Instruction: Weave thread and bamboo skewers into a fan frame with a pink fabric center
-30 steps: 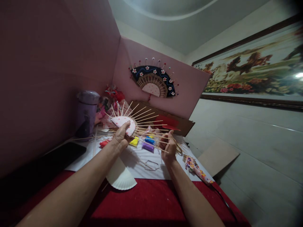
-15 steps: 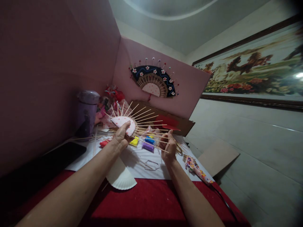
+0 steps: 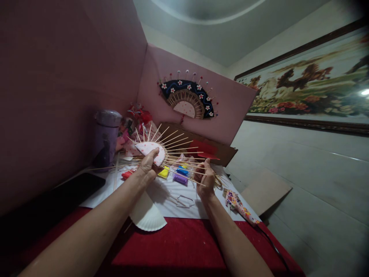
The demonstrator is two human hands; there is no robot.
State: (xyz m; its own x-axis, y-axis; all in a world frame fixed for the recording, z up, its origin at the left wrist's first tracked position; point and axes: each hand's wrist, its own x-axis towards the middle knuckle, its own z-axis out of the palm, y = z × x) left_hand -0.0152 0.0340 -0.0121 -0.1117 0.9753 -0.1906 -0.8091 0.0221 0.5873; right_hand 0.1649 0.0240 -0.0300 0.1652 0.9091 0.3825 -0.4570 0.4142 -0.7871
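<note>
My left hand (image 3: 149,165) is closed on a half-round fan base (image 3: 146,148) covered in white cloth with small pink prints, the thumb pressed on its face. Thin wooden sticks (image 3: 176,143) fan out from the curved edge of the base, upward and to the right. At the lower right of the fan, my right hand (image 3: 205,177) has its fingers curled around the outer ends of the lowest sticks. The fan is held above the table, and part of its base is hidden behind my left hand.
Packs of yellow, blue and purple clay (image 3: 180,179) lie on white paper (image 3: 198,211). A folded paper plate (image 3: 148,215) is below my left wrist. A flower-patterned glue gun (image 3: 238,206) with a cord lies right, a purple flask (image 3: 106,138) left. A decorated fan (image 3: 188,96) hangs behind.
</note>
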